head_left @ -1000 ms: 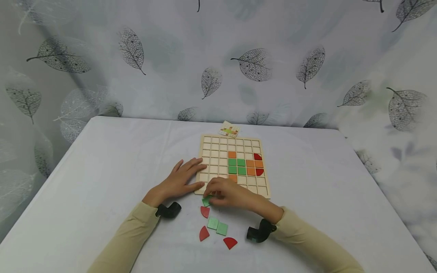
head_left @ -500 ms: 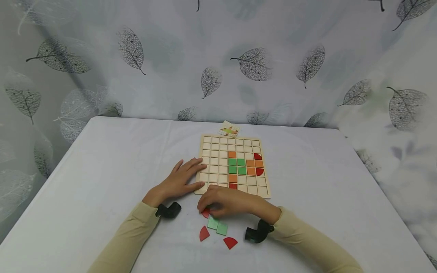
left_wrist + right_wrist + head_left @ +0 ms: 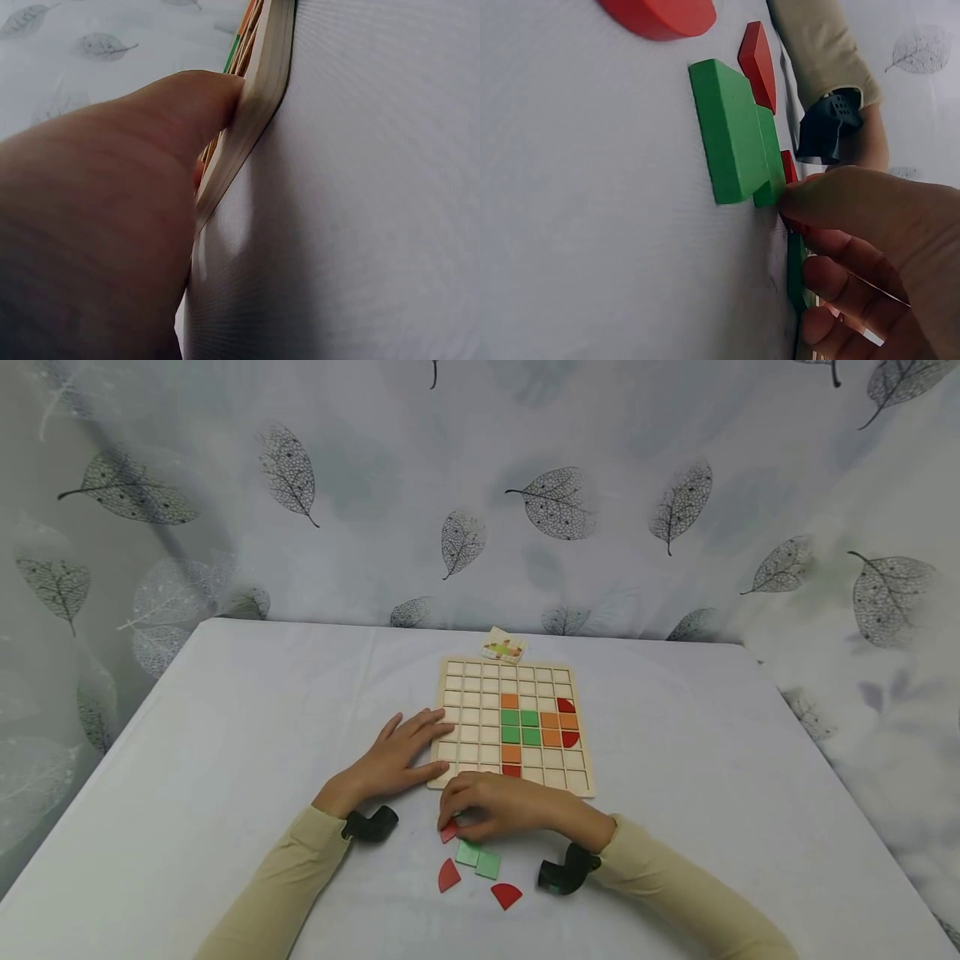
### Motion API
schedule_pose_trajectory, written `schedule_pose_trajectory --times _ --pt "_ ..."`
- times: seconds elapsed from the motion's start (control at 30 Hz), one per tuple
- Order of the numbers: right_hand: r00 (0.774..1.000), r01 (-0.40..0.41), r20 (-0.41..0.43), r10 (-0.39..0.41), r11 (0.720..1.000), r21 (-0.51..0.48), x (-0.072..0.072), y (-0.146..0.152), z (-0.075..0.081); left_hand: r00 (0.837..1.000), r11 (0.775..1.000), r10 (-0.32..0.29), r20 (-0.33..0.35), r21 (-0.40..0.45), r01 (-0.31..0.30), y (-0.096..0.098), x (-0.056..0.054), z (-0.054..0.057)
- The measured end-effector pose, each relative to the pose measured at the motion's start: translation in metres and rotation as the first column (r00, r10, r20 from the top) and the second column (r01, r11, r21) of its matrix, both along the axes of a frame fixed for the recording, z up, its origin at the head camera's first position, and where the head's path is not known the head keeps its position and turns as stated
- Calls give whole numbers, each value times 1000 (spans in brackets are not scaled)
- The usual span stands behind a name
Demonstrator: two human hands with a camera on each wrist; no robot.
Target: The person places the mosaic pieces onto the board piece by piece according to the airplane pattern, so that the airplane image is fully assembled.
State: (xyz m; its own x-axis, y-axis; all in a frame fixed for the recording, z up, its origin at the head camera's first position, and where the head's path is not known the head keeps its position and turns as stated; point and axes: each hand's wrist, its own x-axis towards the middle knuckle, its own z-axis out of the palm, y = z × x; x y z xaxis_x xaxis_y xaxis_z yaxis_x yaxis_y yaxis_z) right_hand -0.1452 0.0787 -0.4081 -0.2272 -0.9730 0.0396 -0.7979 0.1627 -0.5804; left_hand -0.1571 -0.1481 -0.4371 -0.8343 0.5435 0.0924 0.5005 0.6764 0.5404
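My left hand point(image 3: 397, 752) lies with straight fingers on the left edge of the wooden grid board point(image 3: 468, 672); its thumb point(image 3: 214, 94) presses the board's side in the left wrist view. Just below the board's front edge, my right hand point(image 3: 498, 806) pinches a red quarter-circle tile point(image 3: 448, 832) between thumb and fingers. In the right wrist view most of this red tile point(image 3: 788, 166) is hidden behind the thumb. A green tile point(image 3: 796, 277) lies beside the curled fingers there. Green, orange and red tiles fill some of the board's cells, among them a green square point(image 3: 510, 717).
Two overlapping green square tiles point(image 3: 487, 865) lie on the white cloth in front of the right hand. Nearby are two red quarter-circle tiles, one on the left point(image 3: 448, 876) and one on the right point(image 3: 506, 895). A pattern card point(image 3: 503, 645) lies behind the board.
My right hand has moved down from the green tile at the board's front edge to the red quarter-circle tile, which has turned a little. My left hand stays in place.
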Motion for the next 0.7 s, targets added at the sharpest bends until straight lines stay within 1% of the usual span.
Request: schedule_pose_trajectory --times 0.17,0.37,0.5,0.7 --pt "1000 -1 1 1 999 -32 -1 2 -2 1000 1000 1 -1 -5 -1 0 0 -1" --pt "1000 11 -9 -11 998 -58 -4 4 -1 1000 1000 -1 -8 -6 1 -1 0 -2" --pt "999 46 -13 -47 997 -65 -5 6 1 1000 1000 -3 -13 0 3 -1 -1 -2" --pt "992 123 -20 -124 990 -65 -11 12 2 1000 1000 -6 -13 6 6 -1 0 -2"
